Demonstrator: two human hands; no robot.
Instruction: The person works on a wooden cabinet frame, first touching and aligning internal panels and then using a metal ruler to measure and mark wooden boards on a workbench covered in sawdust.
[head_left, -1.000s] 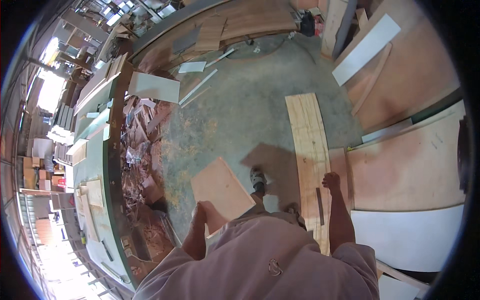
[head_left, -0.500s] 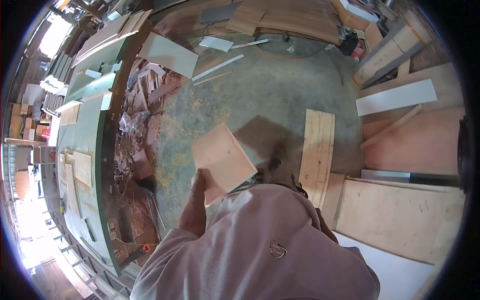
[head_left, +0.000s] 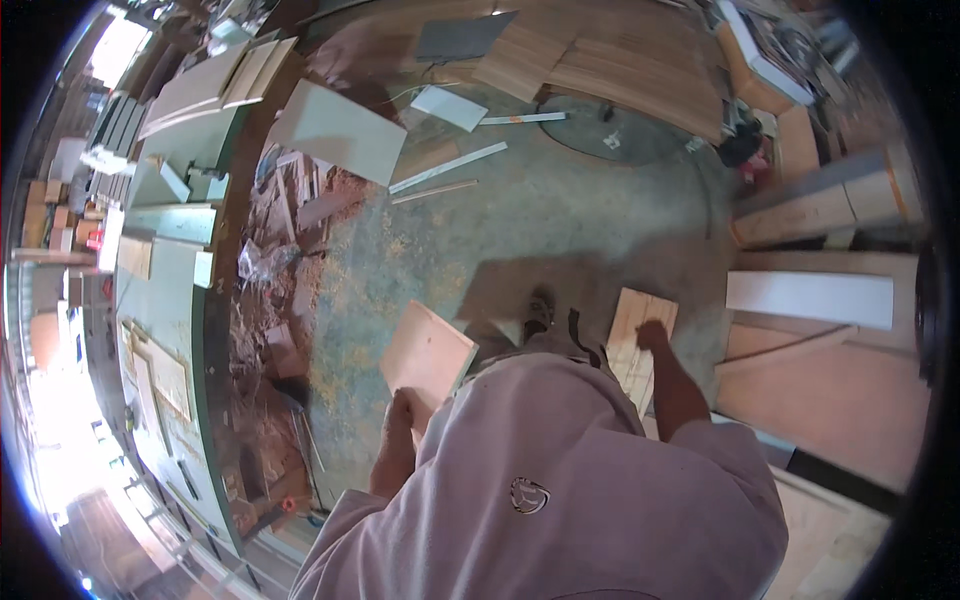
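Gripping board [head_left: 430,345] by its edge, left hand [head_left: 402,404] points one corner forward over open floor [head_left: 400,262]; right hand [head_left: 653,335] curled, contents unclear.

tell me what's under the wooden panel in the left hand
Around its edges, the grey floor shows, with yellowish specks to the left. The wooden panel hides whatever is directly beneath it, including any part of the left hand tucked there.

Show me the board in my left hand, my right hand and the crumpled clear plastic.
Board [head_left: 428,348], head view: middle of its broad face.
Right hand [head_left: 653,336], head view: middle of the hand.
Clear plastic [head_left: 265,262], head view: its crumpled middle.
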